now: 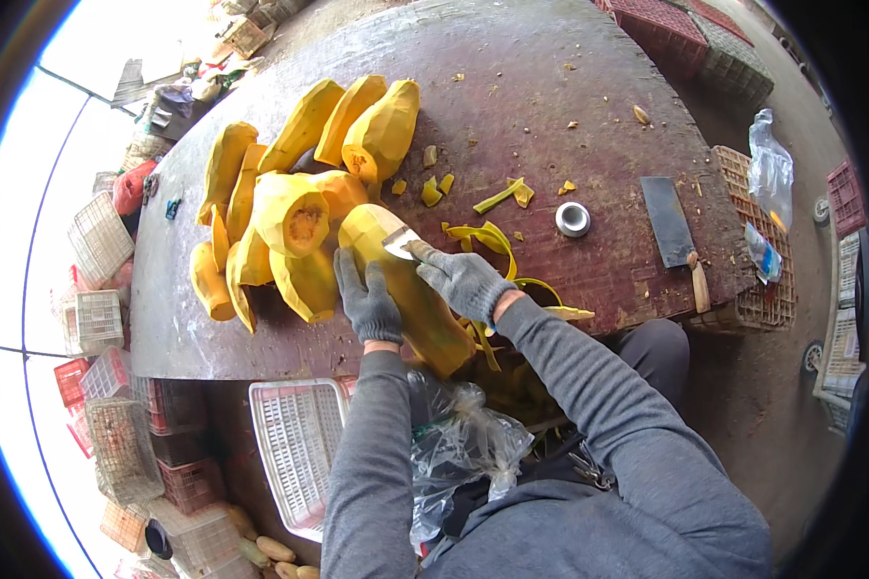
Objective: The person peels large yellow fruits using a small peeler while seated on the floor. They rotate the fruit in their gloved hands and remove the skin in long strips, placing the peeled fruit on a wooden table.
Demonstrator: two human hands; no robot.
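A long yellow-orange squash (423, 311), its skin partly cut away, lies slanting over the near edge of the wooden table (507, 137). Against its left side rests my left hand (371, 300), gloved in grey knit, fingers spread and pointing away from me. My right hand (467, 279), in a matching glove, grips the handle of a wide-bladed peeler (402, 242), whose blade touches the squash near its far end. To the left stand and lie several peeled squash pieces (380, 130); one cut face shows an orange, fibrous core. Long peel strips (492, 235) lie right of the squash.
A cleaver (668, 221) with a wooden handle lies at the table's right, near a small round metal object (572, 218). Small scraps dot the tabletop. A white plastic crate (300, 449) and clear plastic bags (471, 434) are below the near edge. Stacked crates (123, 449) stand at left.
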